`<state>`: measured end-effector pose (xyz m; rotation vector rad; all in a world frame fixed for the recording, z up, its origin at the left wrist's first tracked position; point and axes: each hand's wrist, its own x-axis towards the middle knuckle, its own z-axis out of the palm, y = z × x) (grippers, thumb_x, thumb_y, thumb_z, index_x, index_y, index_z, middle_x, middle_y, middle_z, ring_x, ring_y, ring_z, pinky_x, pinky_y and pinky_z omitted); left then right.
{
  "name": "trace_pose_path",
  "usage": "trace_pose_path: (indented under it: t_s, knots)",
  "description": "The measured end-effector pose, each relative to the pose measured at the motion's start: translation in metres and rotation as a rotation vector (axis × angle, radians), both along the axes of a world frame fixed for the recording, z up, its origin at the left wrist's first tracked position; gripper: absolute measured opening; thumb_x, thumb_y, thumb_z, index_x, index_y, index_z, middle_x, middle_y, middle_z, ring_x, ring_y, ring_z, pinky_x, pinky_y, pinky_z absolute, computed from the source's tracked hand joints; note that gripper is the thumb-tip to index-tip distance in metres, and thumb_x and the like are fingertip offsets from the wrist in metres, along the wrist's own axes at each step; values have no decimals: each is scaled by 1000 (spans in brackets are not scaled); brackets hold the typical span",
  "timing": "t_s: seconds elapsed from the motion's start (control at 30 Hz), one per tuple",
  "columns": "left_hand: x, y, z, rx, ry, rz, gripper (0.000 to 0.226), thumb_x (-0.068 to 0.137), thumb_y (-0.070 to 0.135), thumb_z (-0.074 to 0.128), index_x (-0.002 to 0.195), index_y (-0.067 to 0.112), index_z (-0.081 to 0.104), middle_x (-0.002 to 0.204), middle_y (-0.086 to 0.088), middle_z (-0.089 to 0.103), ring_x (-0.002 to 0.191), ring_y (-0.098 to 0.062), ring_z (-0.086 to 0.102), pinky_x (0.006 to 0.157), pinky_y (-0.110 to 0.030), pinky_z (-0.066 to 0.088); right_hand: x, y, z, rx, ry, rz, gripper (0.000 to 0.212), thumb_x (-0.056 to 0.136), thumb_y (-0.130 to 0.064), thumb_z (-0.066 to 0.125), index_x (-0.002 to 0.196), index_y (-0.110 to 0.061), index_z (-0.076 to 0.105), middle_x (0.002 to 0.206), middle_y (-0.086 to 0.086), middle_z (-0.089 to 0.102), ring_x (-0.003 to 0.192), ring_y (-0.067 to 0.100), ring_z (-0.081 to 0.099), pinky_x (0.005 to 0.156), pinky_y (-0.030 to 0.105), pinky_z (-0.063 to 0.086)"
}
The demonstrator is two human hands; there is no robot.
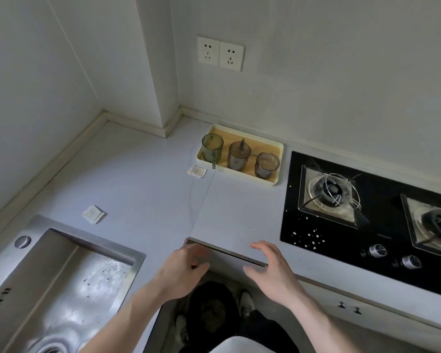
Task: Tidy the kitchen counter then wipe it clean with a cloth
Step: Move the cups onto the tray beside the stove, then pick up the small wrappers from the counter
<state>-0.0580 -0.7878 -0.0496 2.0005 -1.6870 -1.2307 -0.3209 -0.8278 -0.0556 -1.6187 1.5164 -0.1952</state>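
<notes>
The pale grey counter point(150, 179) runs from the sink to the stove. At the back stands a cream tray point(275, 183) with a wooden floor, holding three tinted glass cups point(239, 155), one green with a handle. Two small white packets lie loose: one packet point(196, 171) beside the tray, another packet point(94, 214) near the sink. My left hand point(182, 272) hovers at the counter's front edge, fingers curled, holding nothing. My right hand point(271, 268) is spread above the same edge, fingers apart and empty. No cloth is in view.
A steel sink point(61, 284) is at the lower left. A black gas hob point(372, 220) with two burners, knobs and white specks lies at the right. Wall sockets point(220, 52) sit above the tray. Below the counter edge are my shoes and the floor.
</notes>
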Motion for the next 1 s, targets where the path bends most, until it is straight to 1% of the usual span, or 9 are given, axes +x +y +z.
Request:
trace_pose_path:
  t_s: [0.1,0.17,0.23,0.37,0.5,0.7,0.8,0.9,1.0]
  knots:
    - [2,17,1,-17,-32,19,38,92,42,58,129,35,61,118,14,64,99,-3,65,88,-24,55,-4,18,-3,26,0,19,51,90,-44,67,136,-45,46,144,-30,32,136,-7,34,115,31,37]
    - [5,28,5,-39,-51,50,32,92,45,56,123,40,60,116,13,63,100,-3,64,88,-27,55,-6,20,-3,28,4,42,50,90,-44,68,136,-45,46,143,-30,32,136,-7,34,115,30,37]
    - [8,41,9,-46,-64,94,28,94,44,55,121,40,59,118,15,60,103,-4,63,88,-26,55,-4,18,-1,33,0,71,50,91,-44,67,136,-46,45,142,-31,32,134,-7,34,114,28,35]
    - [10,77,17,-65,-107,235,30,98,43,56,127,38,57,126,19,57,104,-1,61,87,-17,50,4,3,9,18,-30,191,51,91,-44,66,137,-46,44,144,-29,31,133,-5,34,114,30,36]
    - [-1,117,22,-61,-112,401,25,97,44,57,122,46,53,127,24,57,106,1,61,92,-19,50,4,-6,24,-20,-73,308,51,93,-42,66,138,-43,44,141,-30,31,130,-7,35,114,29,38]
    - [-43,156,27,-56,-135,547,25,94,43,59,118,47,55,123,25,57,102,7,60,88,-22,49,-23,0,23,-19,-83,447,50,93,-42,65,139,-41,45,142,-27,34,130,-4,38,111,26,38]
    - [-66,174,27,-75,-138,614,28,89,50,58,117,45,59,120,23,60,104,4,62,90,-25,51,-35,6,15,-19,-75,521,51,92,-43,66,139,-41,46,142,-26,35,129,-5,38,112,26,36]
    - [-86,198,31,-59,-137,649,24,93,43,61,116,46,54,117,19,60,105,1,60,89,-19,46,-37,19,9,-25,-71,593,52,92,-43,66,140,-40,47,140,-27,35,130,-3,39,112,26,36]
    - [-98,221,33,-60,-146,664,26,93,44,62,117,47,54,121,21,58,102,5,60,88,-17,47,-36,36,6,-29,-108,633,51,91,-40,68,138,-38,50,140,-26,38,129,-3,41,114,31,39]
